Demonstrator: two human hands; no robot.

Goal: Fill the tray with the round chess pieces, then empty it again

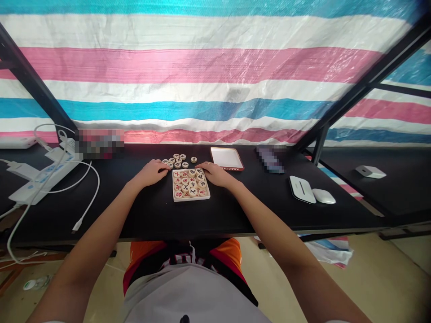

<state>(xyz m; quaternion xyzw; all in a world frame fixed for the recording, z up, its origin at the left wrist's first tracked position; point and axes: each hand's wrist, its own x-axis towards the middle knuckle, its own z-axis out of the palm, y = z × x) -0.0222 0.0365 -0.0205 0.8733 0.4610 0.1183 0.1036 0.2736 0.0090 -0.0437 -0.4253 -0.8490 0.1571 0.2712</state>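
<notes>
A shallow white box (191, 198) of Chinese chess pieces sits on the black desk in front of me, its pieces stacked with red and black characters showing. Behind its left corner lies a loose group of round wooden chess pieces (178, 164). My left hand (153, 172) rests on the desk beside that group, fingers loosely apart and fingertips against the nearest pieces. At the box's far right corner, my right hand (216, 174) has its fingers bent over a chess piece (199, 171); the fingertips partly hide it.
The box's lid (226, 158) lies open side up behind my right hand. A blurred phone-like object (270, 160), a white case (302, 189) and a white mouse (323, 196) are on the right. At left are a power strip (47, 181) and white cables (97, 179). Striped sheeting (208, 67) hangs behind.
</notes>
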